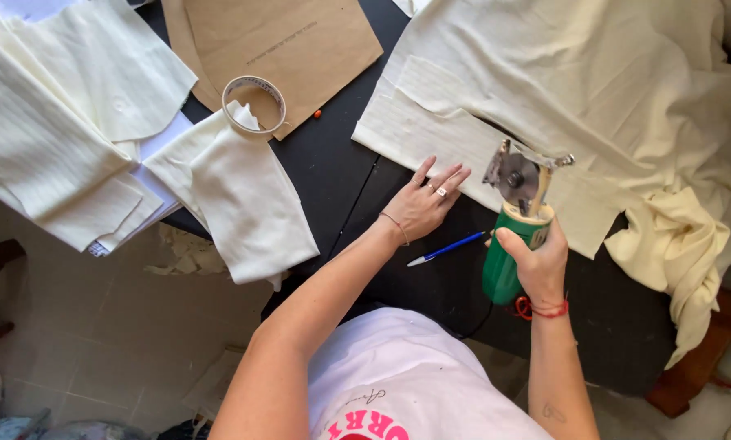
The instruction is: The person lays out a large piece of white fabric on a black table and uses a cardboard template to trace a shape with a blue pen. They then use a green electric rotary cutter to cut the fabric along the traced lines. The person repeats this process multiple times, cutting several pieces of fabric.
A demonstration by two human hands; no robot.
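My right hand (pixel 538 262) grips the green handle of a rotary fabric cutter (pixel 514 228), whose round steel blade rests at the edge of a stack of cream fabric (pixel 561 90) on a black table (pixel 333 163). A cut line runs through the fabric above the blade. My left hand (pixel 424 202) lies flat with fingers spread on the fabric's lower left edge, just left of the cutter. A blue pen (pixel 445 248) lies on the table between my hands.
Cut cream fabric pieces (pixel 243 191) and more stacked pieces (pixel 56 122) lie at the left. A roll of tape (pixel 254 104) sits on brown paper patterns (pixel 284 41). Fabric hangs over the table's right edge (pixel 691 269). Tiled floor shows below left.
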